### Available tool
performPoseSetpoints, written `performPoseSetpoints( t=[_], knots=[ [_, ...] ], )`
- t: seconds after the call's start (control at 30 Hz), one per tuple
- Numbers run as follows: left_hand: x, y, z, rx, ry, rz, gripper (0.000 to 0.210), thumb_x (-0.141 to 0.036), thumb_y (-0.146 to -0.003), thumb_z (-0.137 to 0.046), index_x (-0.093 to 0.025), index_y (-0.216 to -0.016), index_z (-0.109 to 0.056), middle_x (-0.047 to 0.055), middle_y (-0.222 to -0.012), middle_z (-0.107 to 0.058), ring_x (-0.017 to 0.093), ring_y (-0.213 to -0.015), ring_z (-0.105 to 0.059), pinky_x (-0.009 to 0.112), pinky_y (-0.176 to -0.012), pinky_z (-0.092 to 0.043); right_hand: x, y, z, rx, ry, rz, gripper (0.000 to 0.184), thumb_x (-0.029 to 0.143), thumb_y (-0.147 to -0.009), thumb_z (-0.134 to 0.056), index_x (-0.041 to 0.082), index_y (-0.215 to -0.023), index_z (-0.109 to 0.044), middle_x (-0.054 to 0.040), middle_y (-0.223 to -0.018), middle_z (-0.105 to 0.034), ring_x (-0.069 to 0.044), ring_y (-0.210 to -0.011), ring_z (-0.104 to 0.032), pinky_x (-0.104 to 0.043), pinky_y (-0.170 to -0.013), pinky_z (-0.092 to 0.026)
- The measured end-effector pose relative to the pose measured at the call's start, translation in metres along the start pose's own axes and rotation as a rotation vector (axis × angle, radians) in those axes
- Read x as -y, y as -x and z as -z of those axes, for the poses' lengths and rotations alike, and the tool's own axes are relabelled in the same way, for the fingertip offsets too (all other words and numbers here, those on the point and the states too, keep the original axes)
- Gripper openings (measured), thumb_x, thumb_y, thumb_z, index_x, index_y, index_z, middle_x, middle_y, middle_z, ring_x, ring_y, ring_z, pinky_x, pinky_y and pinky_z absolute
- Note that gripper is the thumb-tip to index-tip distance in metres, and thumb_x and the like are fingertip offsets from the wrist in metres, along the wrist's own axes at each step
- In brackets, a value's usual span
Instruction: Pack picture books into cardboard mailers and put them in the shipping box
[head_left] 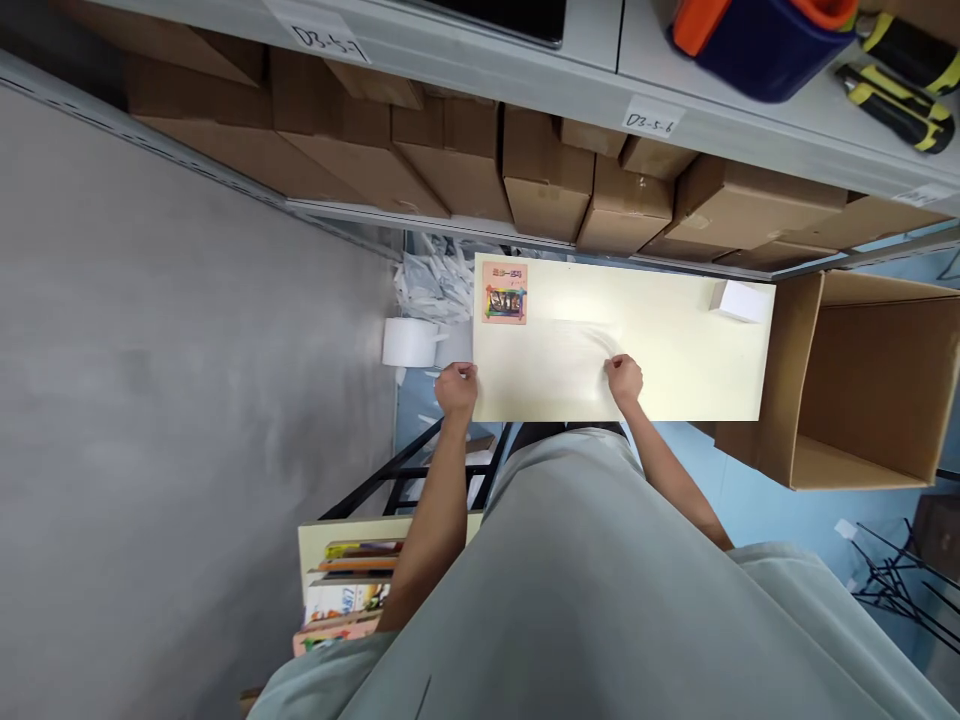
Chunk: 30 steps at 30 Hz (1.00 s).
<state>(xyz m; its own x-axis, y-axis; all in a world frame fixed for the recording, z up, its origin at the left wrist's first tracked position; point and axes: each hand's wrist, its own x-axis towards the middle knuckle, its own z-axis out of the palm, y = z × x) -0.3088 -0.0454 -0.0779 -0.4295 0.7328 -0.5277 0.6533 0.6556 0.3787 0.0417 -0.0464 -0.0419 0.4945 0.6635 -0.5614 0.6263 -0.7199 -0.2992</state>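
Observation:
A thin, clear plastic film, perhaps a bag, lies on the cream tabletop; only its shine and creases show. My right hand pinches it at its right side, near the middle of the table. At the table's left edge is my left hand, its fingers closed in a pinch; whatever they hold is too fine to make out. Flat in the far left corner of the table lies a pink picture book, above and between my hands. A small white stack, like paper slips or a box, sits at the far right corner.
An open cardboard box stands right of the table. Shelving with cardboard boxes runs along the back. White rolls and crumpled plastic lie left, beside a grey wall. Upright books stand behind my left arm.

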Motion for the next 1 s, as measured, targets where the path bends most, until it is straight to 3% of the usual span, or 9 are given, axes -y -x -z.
performPoseSetpoints(
  t=[0.17, 0.3, 0.47, 0.7, 0.87, 1.0],
  knots=[
    [0.006, 0.008, 0.007, 0.018, -0.043, -0.004, 0.012, -0.02, -0.095, -0.064, -0.02, -0.09, -0.075, 0.014, -0.101, -0.082, 0.034, -0.103, -0.076, 0.046, -0.101, -0.056, 0.002, 0.015, -0.001, 0.084, 0.076, 0.086, 0.013, 0.025, -0.099, -0.061, 0.022, -0.103, -0.073, -0.0099, -0.111, -0.078, -0.024, -0.096, -0.071, -0.034, -0.09, -0.054],
    [0.012, 0.03, 0.021, 0.034, -0.053, -0.031, 0.014, -0.015, -0.091, -0.062, -0.018, -0.092, -0.075, 0.014, -0.101, -0.083, 0.03, -0.098, -0.076, 0.041, -0.098, -0.056, -0.01, 0.035, 0.017, 0.079, 0.031, 0.178, 0.01, 0.027, -0.095, -0.061, 0.022, -0.098, -0.07, -0.0101, -0.116, -0.076, -0.023, -0.091, -0.069, -0.034, -0.085, -0.053],
    [0.003, 0.071, 0.04, 0.071, -0.032, -0.11, 0.02, -0.03, -0.096, -0.059, -0.019, -0.101, -0.075, 0.009, -0.097, -0.083, 0.025, -0.087, -0.074, 0.035, -0.091, -0.057, -0.035, 0.044, 0.064, 0.042, -0.131, 0.244, 0.01, 0.034, -0.089, -0.062, 0.025, -0.091, -0.064, -0.0052, -0.101, -0.078, -0.022, -0.075, -0.067, -0.035, -0.078, -0.051],
    [-0.048, 0.119, 0.055, 0.103, -0.009, -0.241, 0.034, -0.047, -0.095, -0.06, -0.019, -0.106, -0.077, 0.008, -0.092, -0.081, 0.025, -0.083, -0.073, 0.034, -0.082, -0.056, -0.083, 0.035, 0.153, -0.015, -0.3, 0.297, 0.019, 0.045, -0.086, -0.065, 0.026, -0.088, -0.062, -0.002, -0.087, -0.074, -0.017, -0.064, -0.059, -0.033, -0.074, -0.05],
    [-0.093, 0.141, 0.039, 0.158, -0.028, -0.288, 0.033, -0.047, -0.096, -0.061, -0.022, -0.107, -0.078, 0.006, -0.1, -0.083, 0.023, -0.081, -0.074, 0.032, -0.077, -0.055, -0.129, 0.019, 0.209, -0.031, -0.37, 0.309, 0.034, 0.059, -0.091, -0.067, 0.025, -0.093, -0.065, -0.0014, -0.088, -0.073, -0.015, -0.061, -0.052, -0.032, -0.069, -0.049],
    [-0.127, 0.147, 0.0, 0.184, -0.156, -0.277, 0.022, -0.037, -0.097, -0.064, -0.023, -0.105, -0.08, 0.006, -0.105, -0.085, 0.025, -0.089, -0.077, 0.034, -0.084, -0.055, -0.169, -0.008, 0.221, -0.026, -0.359, 0.32, 0.041, 0.065, -0.096, -0.065, 0.024, -0.098, -0.066, -0.0027, -0.092, -0.074, -0.015, -0.062, -0.054, -0.031, -0.066, -0.049]
  ],
)
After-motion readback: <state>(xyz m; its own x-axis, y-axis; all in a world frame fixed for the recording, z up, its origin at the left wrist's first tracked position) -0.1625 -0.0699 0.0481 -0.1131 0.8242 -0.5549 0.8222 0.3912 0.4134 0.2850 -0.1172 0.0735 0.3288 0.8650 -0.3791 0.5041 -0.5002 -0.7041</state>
